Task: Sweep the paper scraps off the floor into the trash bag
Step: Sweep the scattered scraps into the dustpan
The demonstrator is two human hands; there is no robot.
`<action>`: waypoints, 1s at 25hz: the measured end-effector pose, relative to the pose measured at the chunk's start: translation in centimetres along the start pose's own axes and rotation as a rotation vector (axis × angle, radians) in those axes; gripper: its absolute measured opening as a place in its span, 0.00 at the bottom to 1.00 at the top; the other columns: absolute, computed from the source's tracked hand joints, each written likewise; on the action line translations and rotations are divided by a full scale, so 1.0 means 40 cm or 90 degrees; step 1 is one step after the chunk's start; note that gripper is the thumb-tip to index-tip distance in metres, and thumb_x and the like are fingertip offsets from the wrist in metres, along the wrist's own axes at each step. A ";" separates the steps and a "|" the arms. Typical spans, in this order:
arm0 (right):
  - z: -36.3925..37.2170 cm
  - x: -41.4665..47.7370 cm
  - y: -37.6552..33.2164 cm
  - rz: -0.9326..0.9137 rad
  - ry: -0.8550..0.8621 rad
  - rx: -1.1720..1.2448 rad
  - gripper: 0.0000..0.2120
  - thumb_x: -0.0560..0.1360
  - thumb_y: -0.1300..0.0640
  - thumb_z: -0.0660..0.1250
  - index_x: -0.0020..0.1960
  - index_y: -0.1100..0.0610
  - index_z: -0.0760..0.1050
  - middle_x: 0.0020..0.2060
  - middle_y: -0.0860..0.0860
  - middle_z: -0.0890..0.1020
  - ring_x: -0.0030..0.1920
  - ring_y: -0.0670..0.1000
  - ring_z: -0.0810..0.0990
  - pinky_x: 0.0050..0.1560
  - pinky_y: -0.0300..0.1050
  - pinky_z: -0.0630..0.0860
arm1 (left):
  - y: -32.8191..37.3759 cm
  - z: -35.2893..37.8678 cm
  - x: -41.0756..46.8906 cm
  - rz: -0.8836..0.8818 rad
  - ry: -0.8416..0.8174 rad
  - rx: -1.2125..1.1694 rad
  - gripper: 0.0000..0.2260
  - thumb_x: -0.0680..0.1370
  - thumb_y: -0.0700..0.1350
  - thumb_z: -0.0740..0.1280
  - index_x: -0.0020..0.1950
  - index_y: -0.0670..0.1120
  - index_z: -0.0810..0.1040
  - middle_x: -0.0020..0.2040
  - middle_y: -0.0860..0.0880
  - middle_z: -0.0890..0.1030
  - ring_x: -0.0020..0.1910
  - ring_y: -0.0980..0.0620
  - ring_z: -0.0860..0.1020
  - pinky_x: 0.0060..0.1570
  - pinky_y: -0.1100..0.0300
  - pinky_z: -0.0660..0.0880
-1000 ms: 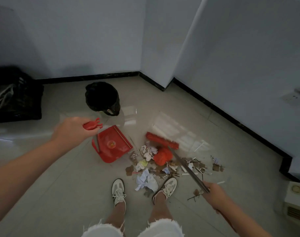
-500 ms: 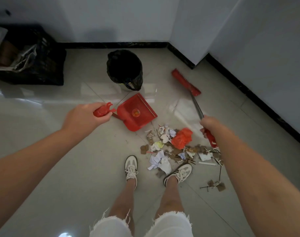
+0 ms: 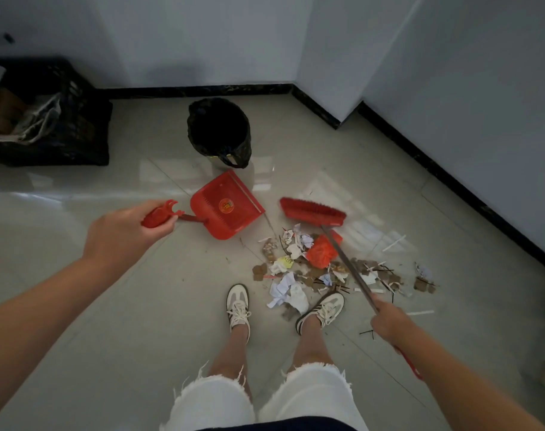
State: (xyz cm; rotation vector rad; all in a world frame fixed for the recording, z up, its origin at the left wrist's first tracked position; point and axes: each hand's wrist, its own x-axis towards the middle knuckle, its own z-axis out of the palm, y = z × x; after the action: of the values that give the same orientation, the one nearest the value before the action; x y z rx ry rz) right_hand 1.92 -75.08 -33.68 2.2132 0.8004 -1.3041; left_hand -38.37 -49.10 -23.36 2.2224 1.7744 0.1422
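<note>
On the pale tiled floor, paper scraps lie heaped by the feet, the right hand gripping a red broom set just beyond them, the left hand clamped on a red dustpan near the open black trash bag.

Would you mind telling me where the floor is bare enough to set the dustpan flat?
Bare tile lies left of the dustpan, between the black crate and the left shoe, and between the trash bag and the broom head. It is crowded where the paper scraps lie, by the right shoe.
</note>
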 end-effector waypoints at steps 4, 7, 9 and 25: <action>0.057 -0.119 0.071 0.001 -0.036 0.004 0.32 0.75 0.61 0.54 0.78 0.49 0.55 0.61 0.56 0.75 0.53 0.55 0.79 0.52 0.44 0.76 | 0.035 -0.014 0.031 0.052 -0.017 -0.034 0.11 0.71 0.56 0.73 0.50 0.53 0.84 0.36 0.45 0.83 0.38 0.38 0.81 0.34 0.55 0.71; 0.031 -0.169 0.145 0.044 -0.008 0.171 0.27 0.74 0.62 0.55 0.71 0.45 0.68 0.36 0.56 0.77 0.26 0.52 0.74 0.26 0.40 0.72 | 0.090 -0.026 0.062 0.079 -0.033 -0.025 0.11 0.71 0.57 0.73 0.50 0.55 0.84 0.38 0.45 0.84 0.41 0.38 0.81 0.36 0.55 0.70; 0.023 -0.210 0.191 0.060 0.020 0.268 0.28 0.74 0.63 0.56 0.70 0.43 0.70 0.26 0.55 0.71 0.18 0.50 0.66 0.20 0.38 0.67 | 0.138 -0.027 0.074 0.124 -0.048 -0.003 0.11 0.71 0.57 0.74 0.50 0.54 0.84 0.38 0.45 0.84 0.42 0.39 0.82 0.36 0.54 0.71; -0.081 0.009 0.870 0.327 0.147 0.844 0.09 0.78 0.67 0.55 0.55 0.59 0.68 0.27 0.55 0.66 0.21 0.48 0.64 0.16 0.32 0.62 | 0.953 0.260 0.089 0.410 -0.116 -0.015 0.08 0.73 0.54 0.72 0.49 0.54 0.83 0.38 0.51 0.84 0.37 0.47 0.81 0.33 0.54 0.75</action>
State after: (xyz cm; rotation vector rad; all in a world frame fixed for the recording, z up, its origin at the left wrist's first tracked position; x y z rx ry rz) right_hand 27.63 -98.40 -29.59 3.1949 -0.8718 -1.4687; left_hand 0.86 -54.91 -22.69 2.6091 0.9141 0.0876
